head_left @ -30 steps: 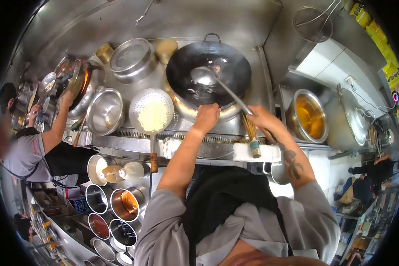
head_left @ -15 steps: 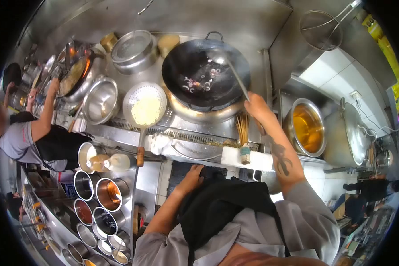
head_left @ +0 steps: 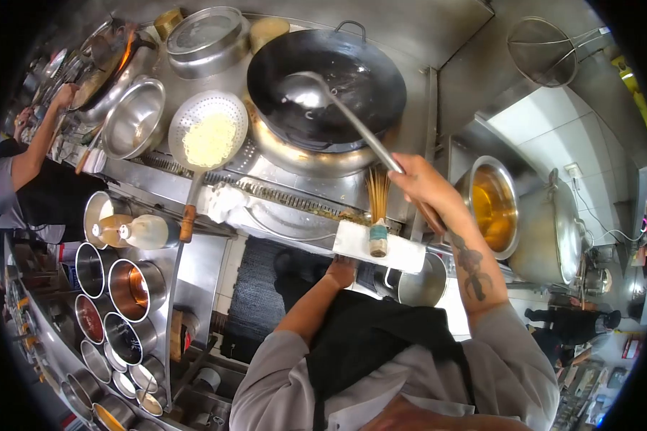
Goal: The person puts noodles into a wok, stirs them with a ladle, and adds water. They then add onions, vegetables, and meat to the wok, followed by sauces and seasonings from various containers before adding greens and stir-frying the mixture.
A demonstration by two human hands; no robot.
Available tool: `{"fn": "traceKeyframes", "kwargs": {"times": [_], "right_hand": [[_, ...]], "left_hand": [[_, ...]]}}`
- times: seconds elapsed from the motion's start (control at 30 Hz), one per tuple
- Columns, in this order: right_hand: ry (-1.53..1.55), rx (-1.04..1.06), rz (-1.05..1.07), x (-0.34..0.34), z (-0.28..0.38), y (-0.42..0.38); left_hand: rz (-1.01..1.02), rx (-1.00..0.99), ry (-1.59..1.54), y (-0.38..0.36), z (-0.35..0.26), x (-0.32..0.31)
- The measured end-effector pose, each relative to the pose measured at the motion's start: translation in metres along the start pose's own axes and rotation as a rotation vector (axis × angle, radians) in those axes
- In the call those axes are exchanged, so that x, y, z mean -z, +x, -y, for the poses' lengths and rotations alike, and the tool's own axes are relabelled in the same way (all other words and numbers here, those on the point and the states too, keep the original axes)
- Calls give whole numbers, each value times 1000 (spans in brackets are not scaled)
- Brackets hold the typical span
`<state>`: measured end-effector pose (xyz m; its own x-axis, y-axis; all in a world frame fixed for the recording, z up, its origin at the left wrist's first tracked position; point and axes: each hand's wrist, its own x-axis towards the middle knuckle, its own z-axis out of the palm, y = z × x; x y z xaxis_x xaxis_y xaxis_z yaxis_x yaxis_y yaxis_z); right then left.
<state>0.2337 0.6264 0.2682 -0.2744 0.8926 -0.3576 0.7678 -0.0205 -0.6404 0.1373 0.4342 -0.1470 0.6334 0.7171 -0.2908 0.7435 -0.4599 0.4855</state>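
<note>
My right hand (head_left: 425, 181) is wrapped round the handle of a long metal ladle (head_left: 352, 118). The ladle's bowl lies inside a black wok (head_left: 366, 68) and covers part of the small pieces in it. A burner ring (head_left: 302, 161) holds the wok. My left hand (head_left: 341, 271) is low at the counter edge, below a white block (head_left: 345, 237) with a bamboo brush (head_left: 378, 233) on it; its fingers are partly hidden. Left of the wok, a perforated strainer (head_left: 172, 133) holds pale noodles (head_left: 210, 140).
A steel bowl (head_left: 133, 118) and a lidded pot (head_left: 207, 43) stand left of the wok. At right are a pot of amber liquid (head_left: 492, 208) and a large pot (head_left: 546, 230). Sauce containers (head_left: 136, 287) line the left side. A co-worker's arm (head_left: 39, 140) reaches over another wok.
The view has shifted, so the cookware appears higher and further left. The ladle's bowl has moved toward the near left of the wok, and the small pieces there are now mostly hidden.
</note>
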Motion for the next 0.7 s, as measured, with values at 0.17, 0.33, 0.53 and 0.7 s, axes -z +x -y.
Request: {"fn": "traceKeyframes", "kwargs": {"times": [0.17,0.33,0.53,0.7], "right_hand": [[-336,89,-286,-22,-26,28],[68,-89,58,3,5,-3],[-409,17,-399,-5,-33,41],[-329,160,-251,-8,-19,38]], "left_hand": [[-127,29,-11,19,2,13],[-87,39,-123,26,3,19],[24,-7,-13,22,9,15],[-6,3,-69,14,8,10]]}}
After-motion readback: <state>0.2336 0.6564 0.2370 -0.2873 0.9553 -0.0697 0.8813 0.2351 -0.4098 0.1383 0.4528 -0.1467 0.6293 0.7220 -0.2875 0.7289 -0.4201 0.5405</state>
